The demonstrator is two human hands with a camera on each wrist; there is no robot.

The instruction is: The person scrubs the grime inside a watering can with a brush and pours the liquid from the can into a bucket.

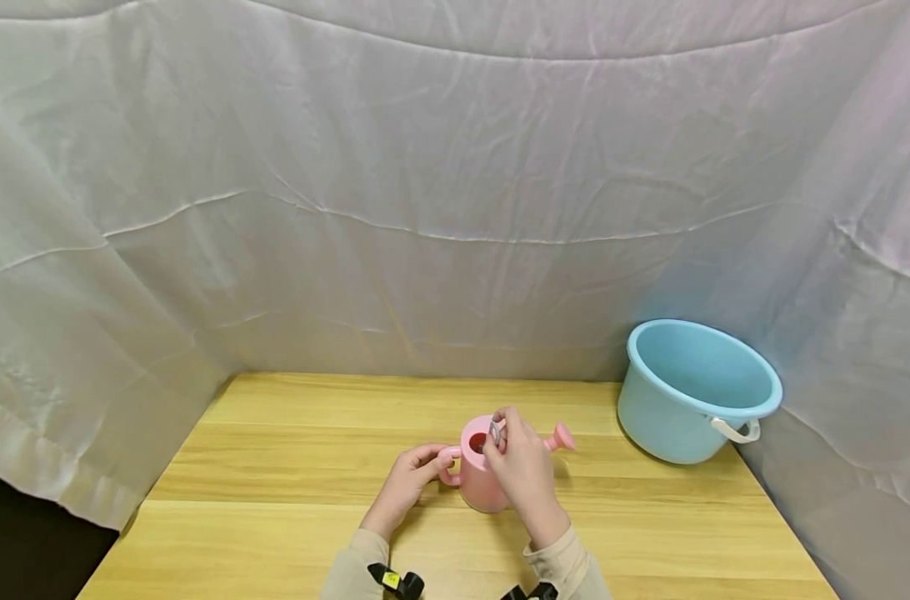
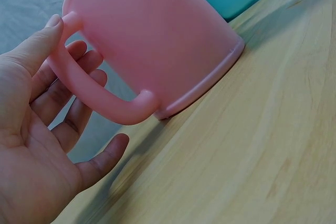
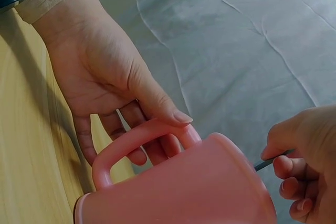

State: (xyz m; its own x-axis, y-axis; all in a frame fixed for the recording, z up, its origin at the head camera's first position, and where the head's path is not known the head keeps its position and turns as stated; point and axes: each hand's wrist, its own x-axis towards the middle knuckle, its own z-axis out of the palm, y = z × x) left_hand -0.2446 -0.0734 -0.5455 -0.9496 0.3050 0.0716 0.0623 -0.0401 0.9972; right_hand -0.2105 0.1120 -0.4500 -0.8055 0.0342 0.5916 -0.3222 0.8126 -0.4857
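A pink watering can [image 1: 484, 487] stands upright on the wooden table, its spout pointing right. My left hand [image 1: 408, 483] holds the can's handle [image 2: 97, 95], thumb on top and fingers curled through behind it; the little finger sticks out free. Over the can's mouth, my right hand [image 1: 526, 467] pinches a thin grey metallic tool [image 3: 265, 164] between thumb and fingers. The tool's lower end is hidden inside the can, so I cannot tell its kind. Something red [image 1: 477, 442] shows within the opening.
A light blue bucket [image 1: 665, 425] with a white handle stands at the table's back right corner. Grey cloth [image 1: 425, 292] hangs behind the table and along both sides. The wooden table [image 1: 275, 467] extends around the can.
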